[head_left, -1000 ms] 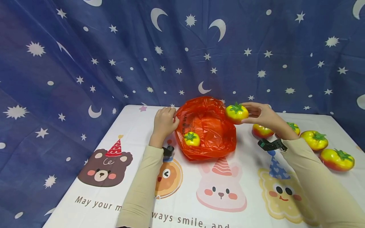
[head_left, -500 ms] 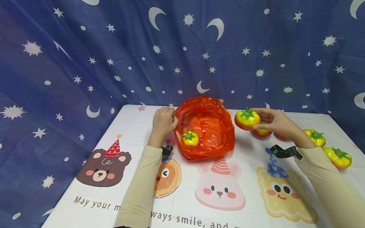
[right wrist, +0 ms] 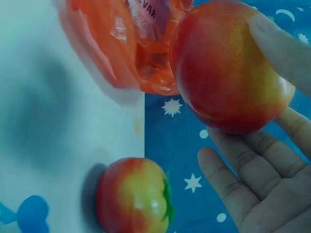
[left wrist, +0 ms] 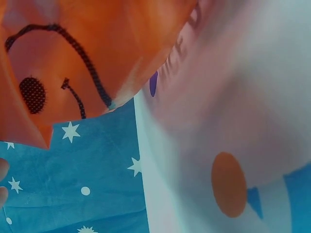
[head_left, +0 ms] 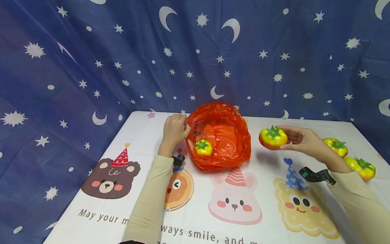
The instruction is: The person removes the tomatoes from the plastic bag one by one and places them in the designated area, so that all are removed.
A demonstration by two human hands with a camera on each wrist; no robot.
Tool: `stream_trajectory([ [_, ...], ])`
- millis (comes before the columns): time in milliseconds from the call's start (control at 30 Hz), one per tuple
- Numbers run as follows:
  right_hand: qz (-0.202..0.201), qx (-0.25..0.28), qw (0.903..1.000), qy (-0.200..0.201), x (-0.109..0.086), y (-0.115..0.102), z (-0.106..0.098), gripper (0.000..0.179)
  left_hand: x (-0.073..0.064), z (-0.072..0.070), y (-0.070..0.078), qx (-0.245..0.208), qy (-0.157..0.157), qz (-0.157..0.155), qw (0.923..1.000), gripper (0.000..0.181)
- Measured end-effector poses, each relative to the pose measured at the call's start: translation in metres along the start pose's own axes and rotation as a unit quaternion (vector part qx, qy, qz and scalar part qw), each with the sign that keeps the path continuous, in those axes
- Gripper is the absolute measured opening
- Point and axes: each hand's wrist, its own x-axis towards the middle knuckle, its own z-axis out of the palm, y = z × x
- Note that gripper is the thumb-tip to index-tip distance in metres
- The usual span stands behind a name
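A red plastic bag [head_left: 226, 135] stands with its mouth spread wide on the table; in the left wrist view the bag [left wrist: 126, 43] looks orange. My left hand [head_left: 174, 132] grips the bag's left rim. Inside, at the lower left, lies a yellow tomato [head_left: 203, 147] with a green leafy top. To the right of the bag, my right hand [head_left: 307, 142] holds a red-yellow tomato [head_left: 273, 138] between thumb and fingers, above the cloth and apart from the bag. The right wrist view shows this tomato [right wrist: 228, 68] from its smooth red side.
More tomatoes rest at the table's right, one tomato [head_left: 336, 146] partly behind my right wrist and another tomato [head_left: 361, 168] nearer. Another tomato [right wrist: 136, 196] sits close below my hand in the right wrist view. A blue starry curtain [head_left: 195, 51] hangs behind the white printed tablecloth [head_left: 195, 206].
My right hand has drawn the tomato from the bag's right rim rightward and nearer to me, now hiding tomatoes behind it. My left hand stays on the bag's rim.
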Motion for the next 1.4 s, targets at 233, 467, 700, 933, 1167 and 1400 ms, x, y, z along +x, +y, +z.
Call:
stream_trajectory([
  [233,-0.003,0.01,0.9999,0.003,-0.01,0.011,0.006,0.071,0.0,0.0,0.0,0.0,0.002,0.004,1.0,0.009],
  [467,0.014,0.008,0.9998,0.008,-0.018,0.023,0.012,0.069,0.0,0.0,0.0,-0.002,-0.002,0.002,1.0,0.01],
  [700,0.02,0.022,0.9995,0.008,-0.024,0.039,0.017,0.067,0.001,0.0,0.0,0.002,-0.002,0.003,1.0,0.01],
  [933,0.032,0.013,0.9994,0.003,-0.027,0.049,0.021,0.067,0.001,-0.001,0.0,0.0,0.002,0.002,1.0,0.01],
  [1167,0.047,-0.011,0.9988,0.002,-0.029,0.054,0.024,0.067,0.001,0.001,-0.001,0.003,0.0,0.002,1.0,0.009],
  [1400,0.048,-0.018,0.9987,-0.001,-0.029,0.063,0.026,0.069,0.0,0.0,-0.001,0.005,0.002,0.002,1.0,0.01],
])
